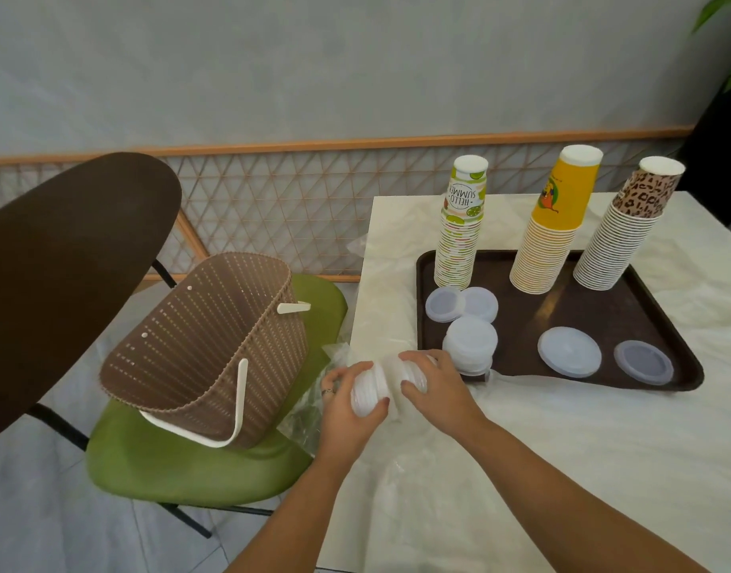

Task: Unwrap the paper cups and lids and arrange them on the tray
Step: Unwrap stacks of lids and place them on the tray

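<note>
Two hands on one roll of lids

Both our hands are wrapped around a sideways roll of white lids (386, 382) at the near left edge of the table (562, 469). Our left hand (347, 403) cups one end and our right hand (434, 386) grips the other, probably so the stack stays together while it comes free of its wrapper. Loose clear plastic (310, 419) trails off the table's left edge below the roll; whether any film is on the lids we cannot tell, because the fingers cover much of them.

Just past the roll, a short stack of lids (470, 345) sits on the near left corner of the tray (644, 283), likely where this batch belongs. Two single lids lie along the tray's near edge and two more, overlapping, toward its left edge. Along the far edge stand three tall stacks of cups (556, 237), upside down, unwrapped and apart from one another.

Left of the table, a tilted basket (206, 345) rests on a green chair (190, 469); its inside is hidden from us.
</note>
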The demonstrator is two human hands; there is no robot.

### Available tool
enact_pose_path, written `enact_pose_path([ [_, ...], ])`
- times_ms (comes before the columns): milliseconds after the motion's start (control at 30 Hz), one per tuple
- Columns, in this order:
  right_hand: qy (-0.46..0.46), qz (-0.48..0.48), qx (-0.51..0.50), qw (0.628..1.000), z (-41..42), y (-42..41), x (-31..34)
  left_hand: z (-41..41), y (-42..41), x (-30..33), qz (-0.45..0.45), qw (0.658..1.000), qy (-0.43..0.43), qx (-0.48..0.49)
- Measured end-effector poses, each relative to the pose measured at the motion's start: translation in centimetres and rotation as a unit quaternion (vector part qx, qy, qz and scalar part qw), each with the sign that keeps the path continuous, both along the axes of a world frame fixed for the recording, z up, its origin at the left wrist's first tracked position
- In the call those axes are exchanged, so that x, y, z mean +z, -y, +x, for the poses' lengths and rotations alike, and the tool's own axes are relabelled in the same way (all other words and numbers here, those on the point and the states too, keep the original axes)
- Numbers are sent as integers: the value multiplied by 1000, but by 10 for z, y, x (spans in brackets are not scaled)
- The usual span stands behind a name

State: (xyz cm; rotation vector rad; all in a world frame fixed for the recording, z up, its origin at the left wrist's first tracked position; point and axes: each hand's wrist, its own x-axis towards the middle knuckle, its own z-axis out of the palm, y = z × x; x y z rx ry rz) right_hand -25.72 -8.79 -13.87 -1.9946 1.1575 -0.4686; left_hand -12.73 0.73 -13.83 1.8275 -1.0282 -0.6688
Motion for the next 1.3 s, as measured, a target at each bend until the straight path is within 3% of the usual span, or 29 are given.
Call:
enact_pose_path([
  [400, -19, 48, 6, 999, -4, 11, 4, -3, 5, 0, -20, 999, -9, -38],
  [567, -86, 47, -19, 995, -13, 11, 4, -9, 8, 5, -45, 999, 11, -24],
  [867, 7, 43, -95, 995, -42, 14, 18, -18, 15, 13, -15, 999, 43, -9],
  [1067, 39, 22, -35, 998, -53, 14, 24, -30, 22, 15, 82, 979, 180, -52],
  [1233, 121, 25, -71, 990, -59, 21, 42, -41, 26, 20, 171, 936, 307, -14],
  [1300, 161, 79, -90, 980, -66, 27, 49, -42, 28, 23, 128, 924, 359, 30],
])
